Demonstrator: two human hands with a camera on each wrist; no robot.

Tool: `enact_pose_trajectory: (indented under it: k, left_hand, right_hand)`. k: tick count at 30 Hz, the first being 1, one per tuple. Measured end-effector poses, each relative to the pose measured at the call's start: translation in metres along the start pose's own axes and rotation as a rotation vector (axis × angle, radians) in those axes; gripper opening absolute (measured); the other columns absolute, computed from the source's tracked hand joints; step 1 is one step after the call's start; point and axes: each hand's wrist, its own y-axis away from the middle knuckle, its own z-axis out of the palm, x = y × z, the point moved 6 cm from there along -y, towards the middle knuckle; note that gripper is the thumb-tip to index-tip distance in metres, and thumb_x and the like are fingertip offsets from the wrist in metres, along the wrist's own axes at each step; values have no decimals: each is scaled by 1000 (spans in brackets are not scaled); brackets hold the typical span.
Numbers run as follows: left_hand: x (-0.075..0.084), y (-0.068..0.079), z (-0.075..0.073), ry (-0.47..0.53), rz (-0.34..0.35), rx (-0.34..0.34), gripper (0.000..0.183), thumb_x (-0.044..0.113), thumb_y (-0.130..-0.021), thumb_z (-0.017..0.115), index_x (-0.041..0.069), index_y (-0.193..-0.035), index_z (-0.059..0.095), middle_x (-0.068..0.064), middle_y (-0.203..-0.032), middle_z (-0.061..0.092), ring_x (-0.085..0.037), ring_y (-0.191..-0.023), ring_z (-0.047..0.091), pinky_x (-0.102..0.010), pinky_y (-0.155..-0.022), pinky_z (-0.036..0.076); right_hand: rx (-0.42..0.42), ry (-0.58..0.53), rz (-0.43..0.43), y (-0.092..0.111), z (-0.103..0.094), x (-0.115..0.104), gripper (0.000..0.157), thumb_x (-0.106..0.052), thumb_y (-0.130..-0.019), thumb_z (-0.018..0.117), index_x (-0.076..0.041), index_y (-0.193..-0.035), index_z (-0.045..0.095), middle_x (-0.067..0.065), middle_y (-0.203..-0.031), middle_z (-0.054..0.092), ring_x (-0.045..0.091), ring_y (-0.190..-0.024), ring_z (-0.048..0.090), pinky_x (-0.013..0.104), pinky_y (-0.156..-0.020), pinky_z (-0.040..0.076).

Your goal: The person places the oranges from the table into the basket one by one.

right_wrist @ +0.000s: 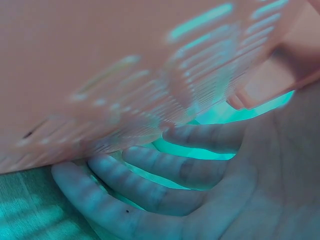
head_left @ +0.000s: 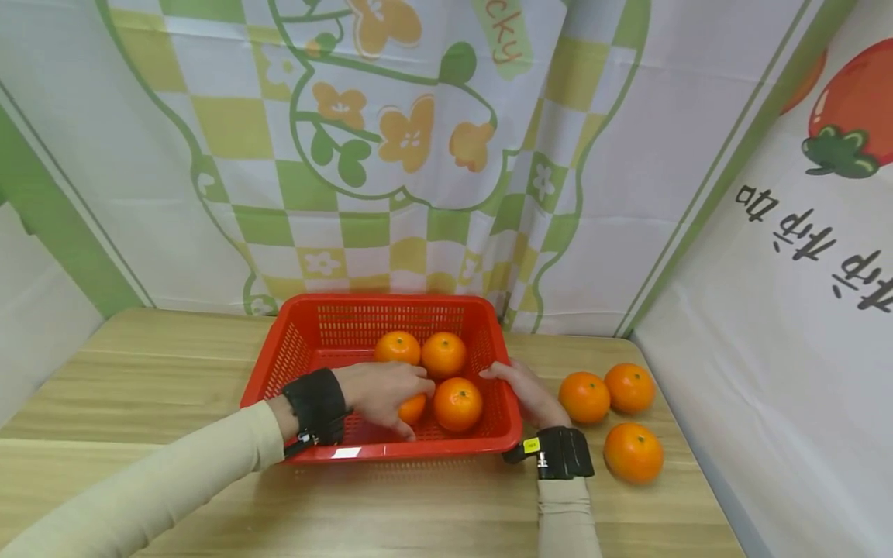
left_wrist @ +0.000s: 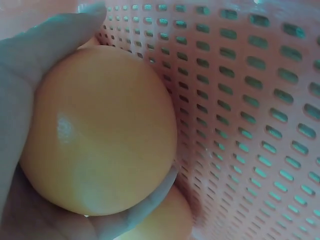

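A red plastic basket with slotted walls stands on the table and holds several oranges. My left hand reaches down into it and grips an orange, mostly covered by that hand in the head view. In the left wrist view the thumb and fingers wrap round this orange, close to the slotted wall, with another orange below. Beside them lies an orange, with two more behind. My right hand holds the basket's right side, thumb over the rim, bent fingers against the outer wall.
Right of the basket, three loose oranges lie on the wooden table: one orange near my right hand, one behind it and one nearer the front. A patterned curtain hangs behind the table, and a printed cloth hangs along the right.
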Motion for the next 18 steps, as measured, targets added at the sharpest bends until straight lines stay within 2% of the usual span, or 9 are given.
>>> enact_pose_trajectory:
  k: [6,11,18]
  left_hand:
    - [-2,-2,3,6,-19,-24,65,56,-70,74,12,-115,57,-5,-106,59,-18,-88,54,-35,-81,50]
    - [-3,-2,4,21,-48,-56,68,54,-70,75,12,-119,56,-10,-118,58,-22,-100,54,-38,-89,49]
    - [-2,-2,4,15,-62,-69,71,53,-68,77,12,-121,56,-12,-125,55,-24,-105,52,-39,-91,48]
  right_hand:
    - [-5,-13,4,0,0,1,55,-21,-91,48,2,-139,34,28,-131,49,32,-102,60,44,-80,55]
    - [-1,-11,9,0,0,0,55,-21,-90,49,3,-138,36,28,-131,50,32,-102,60,43,-79,55]
    - [0,-13,3,0,0,0,54,-19,-90,49,4,-137,36,28,-130,50,32,-101,60,43,-79,55]
